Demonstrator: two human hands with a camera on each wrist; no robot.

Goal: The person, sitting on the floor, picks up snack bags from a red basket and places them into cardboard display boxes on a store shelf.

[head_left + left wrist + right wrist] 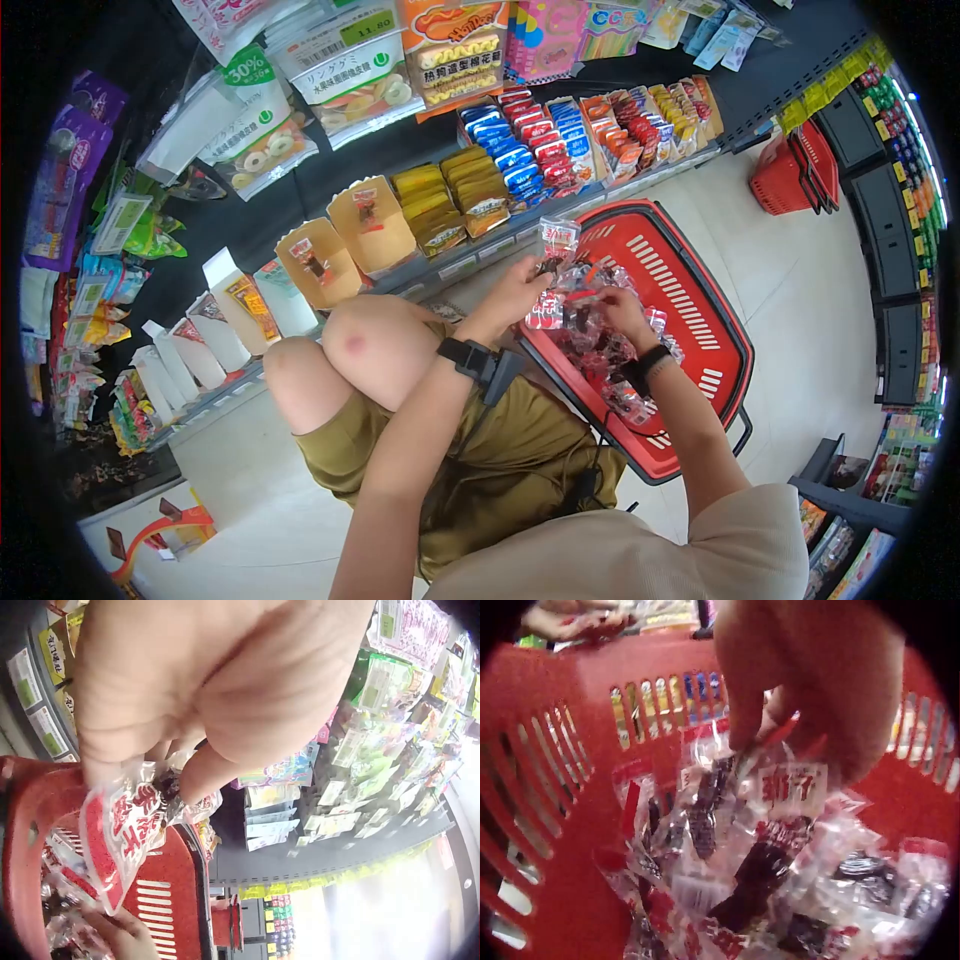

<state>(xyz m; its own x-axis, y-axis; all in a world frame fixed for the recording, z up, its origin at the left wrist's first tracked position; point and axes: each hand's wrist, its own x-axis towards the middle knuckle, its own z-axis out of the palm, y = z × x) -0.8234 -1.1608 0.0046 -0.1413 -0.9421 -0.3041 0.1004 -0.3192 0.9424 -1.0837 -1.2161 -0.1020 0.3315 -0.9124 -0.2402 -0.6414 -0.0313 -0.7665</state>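
Note:
My left hand (515,297) holds small clear packets with red and white print and dark pieces inside, above the basket's near end. Close up in the left wrist view, one such packet (133,829) hangs from the fingers and thumb. Inside the red shopping basket (745,345), my right hand (626,318) reaches down among a heap of similar packets (625,400). Its fingers pinch a clear packet (791,791) at the top of the heap in the right wrist view. The palm hides part of that grip.
A shelf beside my bent knees (355,350) carries two nearly bare cardboard boxes (320,285) and rows of blue and red packs (505,150). Bagged sweets (350,85) hang above. Another red basket (775,178) stands on the floor, and dark shelving (885,245) lines the right.

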